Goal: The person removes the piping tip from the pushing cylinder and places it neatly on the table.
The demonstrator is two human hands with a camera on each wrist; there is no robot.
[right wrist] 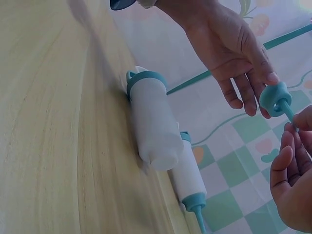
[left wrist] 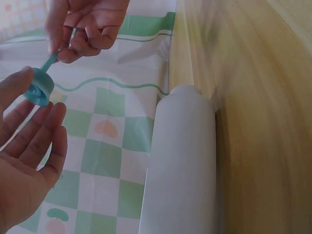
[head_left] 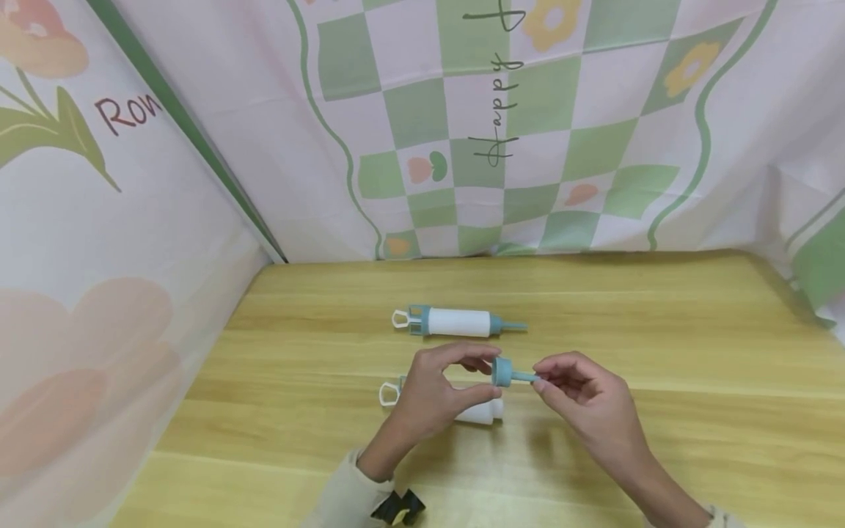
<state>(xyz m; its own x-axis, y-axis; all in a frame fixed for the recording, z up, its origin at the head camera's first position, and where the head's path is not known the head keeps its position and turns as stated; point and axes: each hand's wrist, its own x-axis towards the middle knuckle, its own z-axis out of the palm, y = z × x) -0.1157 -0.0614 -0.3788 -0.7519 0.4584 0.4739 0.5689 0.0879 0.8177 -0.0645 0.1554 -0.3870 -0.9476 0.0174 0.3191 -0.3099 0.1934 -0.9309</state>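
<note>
Both hands hold one teal nozzle cap [head_left: 502, 372], raised over the table, its thin spout pointing right. My left hand [head_left: 429, 389] pinches the wide end between thumb and fingers; the cap's hollow, ringed inside shows in the left wrist view. At the spout's tip, my right hand [head_left: 594, 400] pinches with thumb and fingertips. Beneath the left hand lies a white tube [head_left: 477, 413] with a white pull ring [head_left: 389, 394] at its left end. Its bare, narrow neck [left wrist: 186, 90] faces right, and the left hand hides its middle in the head view.
Farther back on the wooden table [head_left: 693, 330] lies a second white tube [head_left: 460, 323], with a teal nozzle fitted and a teal handle end with a white ring. Patterned cloth [head_left: 475, 183] hangs along the table's back edge, and another cloth [head_left: 132, 330] borders the left side.
</note>
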